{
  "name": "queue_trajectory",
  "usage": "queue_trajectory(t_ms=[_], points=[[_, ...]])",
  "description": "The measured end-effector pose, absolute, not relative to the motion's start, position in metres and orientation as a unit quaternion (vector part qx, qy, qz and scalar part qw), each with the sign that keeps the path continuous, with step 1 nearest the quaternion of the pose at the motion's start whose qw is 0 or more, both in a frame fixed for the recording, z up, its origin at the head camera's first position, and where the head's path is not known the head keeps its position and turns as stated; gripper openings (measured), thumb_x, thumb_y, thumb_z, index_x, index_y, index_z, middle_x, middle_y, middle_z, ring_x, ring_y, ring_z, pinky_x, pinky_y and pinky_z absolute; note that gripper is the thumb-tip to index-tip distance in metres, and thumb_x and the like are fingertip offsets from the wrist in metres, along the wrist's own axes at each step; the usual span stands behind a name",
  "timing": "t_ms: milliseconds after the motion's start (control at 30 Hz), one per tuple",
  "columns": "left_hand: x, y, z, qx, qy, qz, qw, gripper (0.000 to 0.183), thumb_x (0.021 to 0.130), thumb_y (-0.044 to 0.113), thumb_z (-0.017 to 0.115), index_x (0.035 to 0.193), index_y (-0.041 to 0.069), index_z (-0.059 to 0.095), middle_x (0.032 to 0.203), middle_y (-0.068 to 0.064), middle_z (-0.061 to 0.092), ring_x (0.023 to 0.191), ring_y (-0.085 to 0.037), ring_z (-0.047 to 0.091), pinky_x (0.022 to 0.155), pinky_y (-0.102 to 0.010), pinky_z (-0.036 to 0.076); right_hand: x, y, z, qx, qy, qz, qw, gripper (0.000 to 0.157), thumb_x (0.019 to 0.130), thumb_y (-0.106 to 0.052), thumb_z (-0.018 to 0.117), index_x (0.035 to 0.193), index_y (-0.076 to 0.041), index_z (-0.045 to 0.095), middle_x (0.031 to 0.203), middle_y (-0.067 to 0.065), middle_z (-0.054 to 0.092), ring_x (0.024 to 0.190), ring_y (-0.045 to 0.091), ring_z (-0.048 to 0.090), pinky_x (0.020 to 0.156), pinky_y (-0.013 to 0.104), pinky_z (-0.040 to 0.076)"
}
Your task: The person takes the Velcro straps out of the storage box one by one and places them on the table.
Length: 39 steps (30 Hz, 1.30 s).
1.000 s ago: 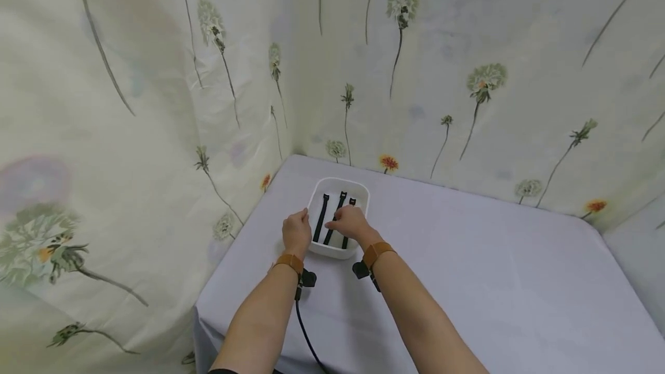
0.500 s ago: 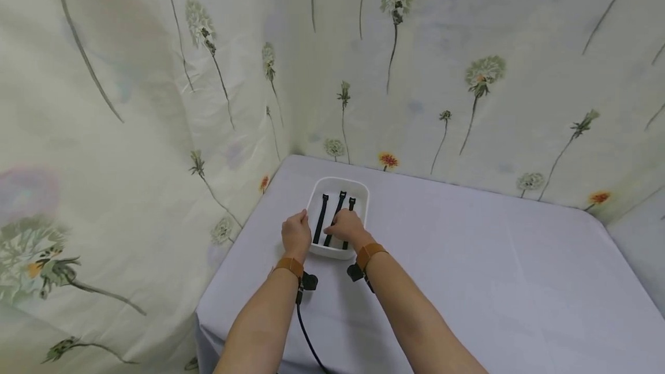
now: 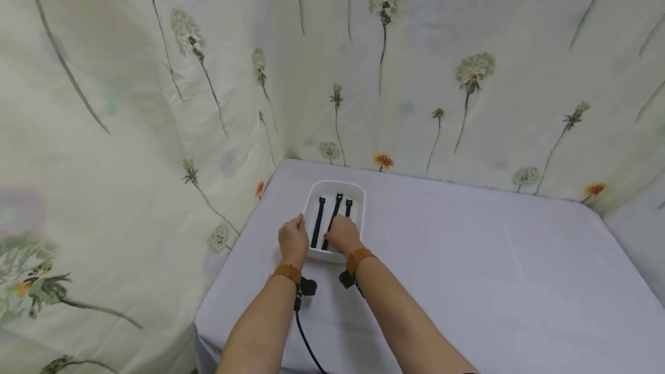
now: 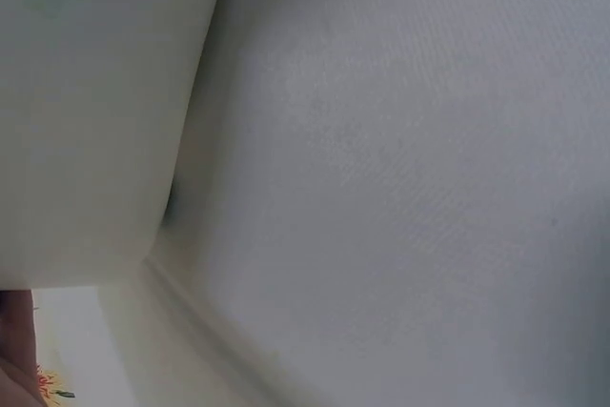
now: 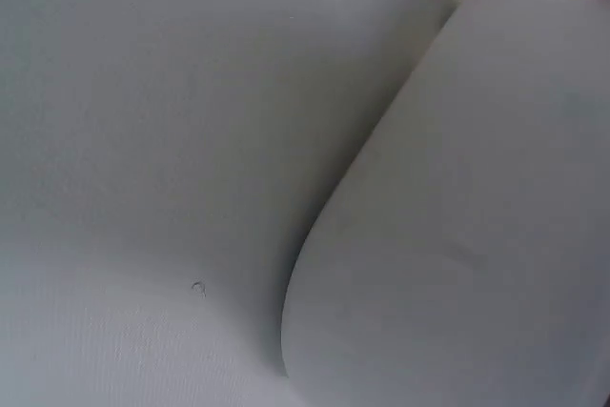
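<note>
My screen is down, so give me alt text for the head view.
A person's right grip reaches into a white tray of three black straps, partly covering two; whether it holds one is unclear. The left grip is at the tray's left rim. The tray sits on a cloth-covered table before flowered curtains.

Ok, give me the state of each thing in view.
Box: upright, uncovered.
Left hand: fingers curled, at box's left rim; grip unclear.
Right hand: at box's near end; grip unclear.
Left strap: laid out straight.
Middle strap: slanted, part hidden by right hand.
Right strap: near part hidden.
Cloth: spread out.
Left band: worn.
Right band: worn.
Cable: curved.
</note>
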<state>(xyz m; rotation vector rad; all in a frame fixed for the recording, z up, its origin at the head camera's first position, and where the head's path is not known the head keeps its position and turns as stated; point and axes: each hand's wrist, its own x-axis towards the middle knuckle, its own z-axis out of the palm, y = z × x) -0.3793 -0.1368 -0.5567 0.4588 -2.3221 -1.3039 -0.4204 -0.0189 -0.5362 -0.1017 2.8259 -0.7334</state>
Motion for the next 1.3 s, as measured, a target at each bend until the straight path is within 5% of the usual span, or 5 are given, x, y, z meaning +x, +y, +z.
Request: queue_trajectory(t_ms=[267, 667, 1300], points=[[-0.3797, -0.1356, -0.5603, 0.170, -0.831, -0.475, 0.236, 0.024, 0.098, 0.006, 0.062, 0.119, 0.000, 0.071, 0.117, -0.019, 0.072, 0.109, -0.033, 0.070, 0.090, -0.045, 0.060, -0.4166, -0.0202, -0.5391, -0.035, 0.965, -0.241, 0.095, 0.029, 0.087, -0.018, 0.076, 0.066, -0.006, 0.060, 0.059, 0.005, 0.058, 0.052, 0.015, 0.052, 0.045, 0.024, 0.043], [-0.3793, -0.1340, -0.5616, 0.165, -0.835, -0.473, 0.228, 0.025, 0.098, 0.004, 0.061, 0.121, -0.001, 0.070, 0.120, -0.019, 0.071, 0.112, -0.033, 0.069, 0.092, -0.045, 0.059, -0.4158, -0.0210, -0.5444, -0.006, 0.963, -0.247, 0.108, 0.021, 0.093, -0.003, 0.059, 0.072, -0.004, 0.060, 0.061, 0.007, 0.056, 0.051, 0.017, 0.051, 0.041, 0.025, 0.042], [-0.3828, -0.1336, -0.5562, 0.169, -0.837, -0.472, 0.219, 0.026, 0.098, 0.004, 0.061, 0.122, -0.001, 0.070, 0.120, -0.019, 0.071, 0.113, -0.032, 0.069, 0.094, -0.043, 0.058, -0.4216, -0.0262, -0.5361, 0.063, 0.940, -0.305, 0.139, 0.016, 0.093, -0.003, 0.058, 0.077, -0.002, 0.061, 0.065, 0.008, 0.056, 0.054, 0.017, 0.053, 0.042, 0.024, 0.043]])
